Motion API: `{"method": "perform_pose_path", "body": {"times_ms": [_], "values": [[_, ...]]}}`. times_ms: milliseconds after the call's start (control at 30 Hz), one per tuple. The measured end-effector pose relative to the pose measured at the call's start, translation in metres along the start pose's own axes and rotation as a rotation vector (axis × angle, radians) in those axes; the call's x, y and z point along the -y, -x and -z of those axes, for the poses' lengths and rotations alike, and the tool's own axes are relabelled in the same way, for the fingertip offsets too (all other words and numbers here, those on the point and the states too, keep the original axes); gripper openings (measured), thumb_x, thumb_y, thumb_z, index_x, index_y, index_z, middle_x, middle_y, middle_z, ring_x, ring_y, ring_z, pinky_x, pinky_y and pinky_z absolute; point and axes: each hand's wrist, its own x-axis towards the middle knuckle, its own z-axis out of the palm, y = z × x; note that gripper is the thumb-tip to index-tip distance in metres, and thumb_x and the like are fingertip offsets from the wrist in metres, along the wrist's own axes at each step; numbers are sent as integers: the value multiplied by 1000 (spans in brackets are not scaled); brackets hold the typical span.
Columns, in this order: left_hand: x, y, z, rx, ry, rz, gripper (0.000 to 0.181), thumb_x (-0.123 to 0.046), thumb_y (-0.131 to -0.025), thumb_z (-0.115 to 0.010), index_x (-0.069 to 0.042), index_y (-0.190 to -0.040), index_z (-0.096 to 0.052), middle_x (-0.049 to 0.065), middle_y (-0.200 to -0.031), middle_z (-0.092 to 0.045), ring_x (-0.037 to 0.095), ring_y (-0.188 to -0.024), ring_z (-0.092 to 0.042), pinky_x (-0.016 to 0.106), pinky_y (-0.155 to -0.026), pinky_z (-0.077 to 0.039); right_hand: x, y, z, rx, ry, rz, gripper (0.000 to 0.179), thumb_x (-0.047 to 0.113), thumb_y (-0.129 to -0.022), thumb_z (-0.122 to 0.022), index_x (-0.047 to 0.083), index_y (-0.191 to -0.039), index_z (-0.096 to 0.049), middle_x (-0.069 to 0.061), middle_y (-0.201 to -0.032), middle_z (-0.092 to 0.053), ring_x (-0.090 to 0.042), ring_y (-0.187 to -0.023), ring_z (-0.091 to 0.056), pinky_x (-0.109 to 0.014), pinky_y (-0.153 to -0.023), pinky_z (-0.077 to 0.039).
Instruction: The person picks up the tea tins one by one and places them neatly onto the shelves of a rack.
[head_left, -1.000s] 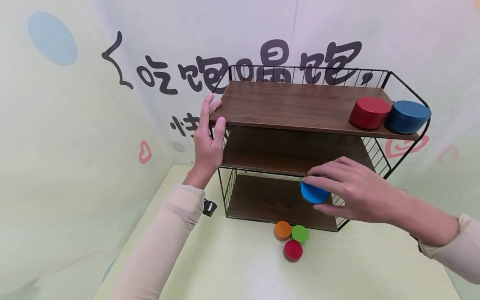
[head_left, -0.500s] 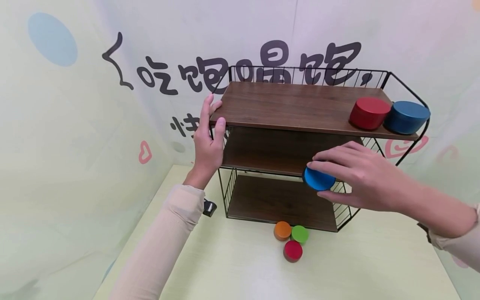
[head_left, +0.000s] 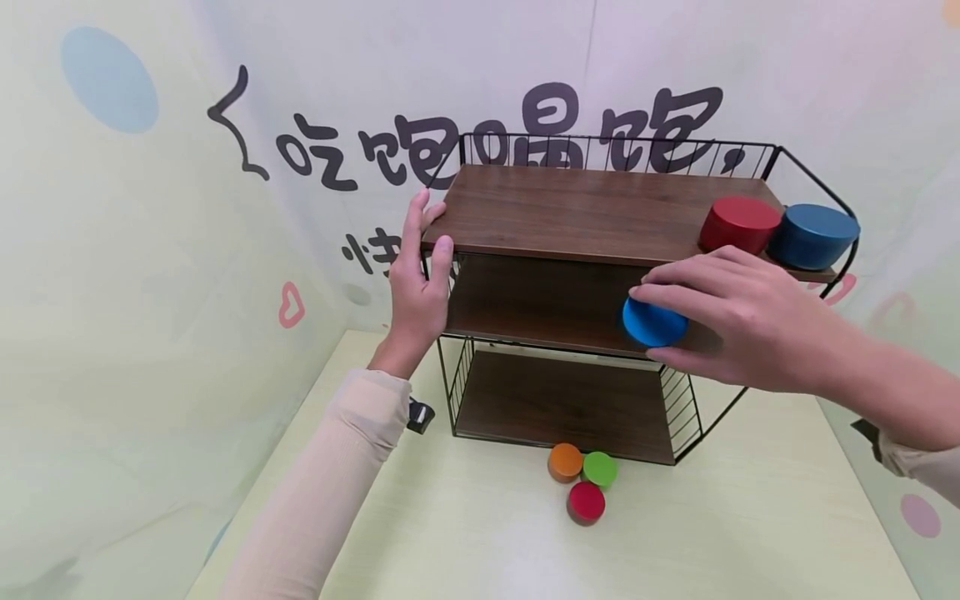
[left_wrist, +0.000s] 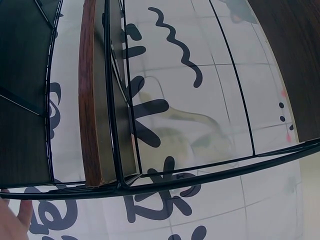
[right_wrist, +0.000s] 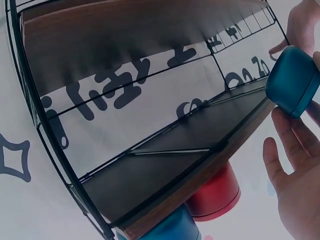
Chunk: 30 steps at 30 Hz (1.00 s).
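Observation:
My right hand [head_left: 757, 321] pinches a small round blue tin [head_left: 655, 323] between thumb and fingers. The tin is tilted with its flat face toward the head camera, in front of the middle board of a three-level shelf rack [head_left: 570, 212]. In the right wrist view the tin [right_wrist: 291, 82] shows its side and a seam, fingertips at its edge. My left hand [head_left: 420, 287] grips the rack's upper left corner, thumb at the front edge and fingers along the outer side. A larger red tin [head_left: 740, 223] and a larger blue tin [head_left: 814, 237] sit at the top board's right end.
Orange [head_left: 566, 462], green [head_left: 600, 469] and red [head_left: 586, 502] small tins stand grouped on the pale table [head_left: 465, 517] before the rack. A small black object [head_left: 420, 415] lies left of the rack. Thin black wire sides [head_left: 681, 408] edge the boards. A printed wall stands behind.
My right hand has raised the small blue tin from the bottom level's height to the middle board's, drifting slightly right. The left hand keeps its place on the rack.

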Motion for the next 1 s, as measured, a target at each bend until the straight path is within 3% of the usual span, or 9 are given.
{"method": "perform_pose_path", "body": {"times_ms": [100,167,267,333,500,700,800,900,1000], "values": [[0,0,0,2,-6,4,53,-19,-103,-48,-19,-154,-36,2,-142,-55,13,-112,-55,32,-83,-39,-2,-2,2,-7,4,1,67,64,-96,-44,7,-120,-70,-14,-111,-70,-33,-93,-66,-52,-72,-53],[0,0,-1,5,-8,5,53,-19,-103,-48,-20,-154,-35,1,-143,-55,13,-110,-55,32,-83,-39,-2,-3,5,8,11,-10,68,64,-96,-44,6,-120,-70,-14,-111,-70,-33,-94,-66,-50,-74,-53],[-1,0,-1,8,-12,6,53,-19,-103,-48,-20,-154,-35,1,-142,-55,12,-114,-54,32,-87,-38,-4,-5,9,29,28,-29,69,64,-96,-44,5,-120,-70,-14,-112,-70,-32,-96,-66,-48,-79,-51],[-1,0,-1,8,-10,7,53,-19,-103,-48,-19,-154,-36,1,-142,-55,11,-126,-48,32,-91,-37,-6,-8,11,19,30,-28,69,64,-96,-45,5,-120,-70,-14,-111,-70,-32,-95,-67,-47,-79,-51],[-3,0,-1,4,-1,4,53,-17,-102,-50,-16,-154,-36,2,-142,-56,11,-128,-47,32,-91,-37,-12,-15,16,-38,26,-11,68,64,-95,-48,4,-118,-70,-14,-108,-71,-33,-91,-66,-37,-84,-47],[-4,0,0,6,10,-3,54,-15,-101,-51,-11,-153,-36,6,-142,-56,14,-131,-46,33,-94,-36,-17,-21,27,20,54,-52,72,67,-94,-46,3,-119,-70,-15,-112,-70,-32,-97,-66,-23,-96,-37],[-4,0,0,3,6,2,54,-15,-101,-51,-12,-153,-37,5,-141,-56,13,-132,-46,32,-95,-36,-19,-24,28,0,66,-45,72,67,-94,-46,4,-118,-70,-16,-109,-70,-34,-96,-66,-29,-95,-44],[-3,0,0,1,1,3,54,-16,-102,-50,-14,-154,-37,3,-141,-56,11,-132,-45,32,-96,-36,-23,-26,27,-34,73,-31,72,67,-94,-45,3,-116,-71,-17,-106,-71,-36,-93,-66,-45,-83,-51],[-2,0,1,0,-4,6,53,-17,-102,-49,-17,-154,-36,1,-142,-56,9,-132,-44,32,-96,-36,-26,-28,26,-32,73,-38,75,69,-94,-43,3,-116,-71,-18,-105,-71,-38,-93,-65,-57,-74,-51]]}}
